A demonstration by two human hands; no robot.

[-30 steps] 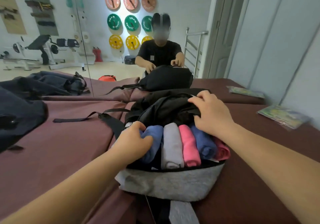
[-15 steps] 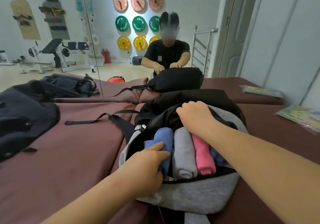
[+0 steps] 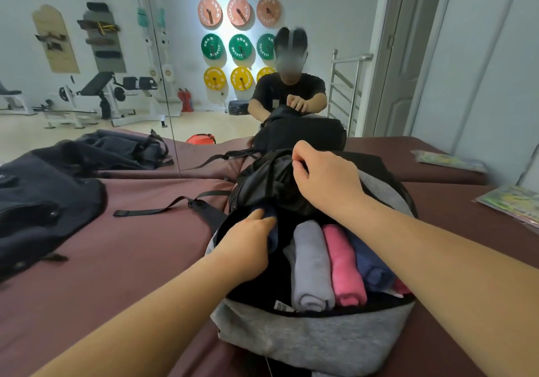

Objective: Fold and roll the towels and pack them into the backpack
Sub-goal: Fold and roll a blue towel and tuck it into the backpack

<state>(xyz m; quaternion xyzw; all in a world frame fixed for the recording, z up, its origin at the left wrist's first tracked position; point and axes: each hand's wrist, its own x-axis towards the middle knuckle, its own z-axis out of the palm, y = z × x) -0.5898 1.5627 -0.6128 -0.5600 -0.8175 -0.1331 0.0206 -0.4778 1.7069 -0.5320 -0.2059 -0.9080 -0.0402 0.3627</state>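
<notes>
Head view shows the backpack (image 3: 315,344) lying open on the maroon mat (image 3: 116,260), its grey front toward the near edge. Rolled towels lie side by side inside it: a grey towel (image 3: 312,265), a pink towel (image 3: 344,265) touching it on the right, then a navy towel (image 3: 370,262), and a sliver of another pink roll (image 3: 401,286) against the right wall. At the left end of the row the left hand (image 3: 248,242) lies on a blue towel (image 3: 272,230), its fingers reaching down into the pack; whether they clasp the roll cannot be told. Beyond the towels the right hand (image 3: 323,178), fingers curled, pinches the edge of the black flap (image 3: 262,181) and holds it raised above the opening. A black strap (image 3: 163,207) trails left from the pack across the mat. A dark garment (image 3: 38,201) lies by the left edge, and a printed packet (image 3: 513,201) by the right edge. A mirror (image 3: 87,55) stands along the far edge.
</notes>
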